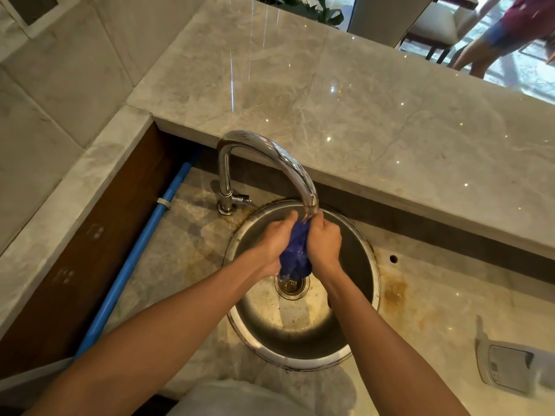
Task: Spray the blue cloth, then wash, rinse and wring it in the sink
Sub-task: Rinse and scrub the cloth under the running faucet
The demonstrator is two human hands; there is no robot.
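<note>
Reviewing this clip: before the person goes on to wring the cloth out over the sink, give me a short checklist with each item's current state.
1. Both hands on the cloth: ok. The left hand and right hand each grip the bunched blue cloth.
2. Cloth over the basin: ok. It hangs inside the round sink, above the drain.
3. Cloth under the spout: ok. The faucet outlet sits right above it.
4. Water running: cannot tell. No stream shows clearly below the spout.
5. Cloth rinsed clean: cannot tell. No suds are visible, but folds hide most of it.
6. Drain unblocked: ok. No pooled water shows.
</note>
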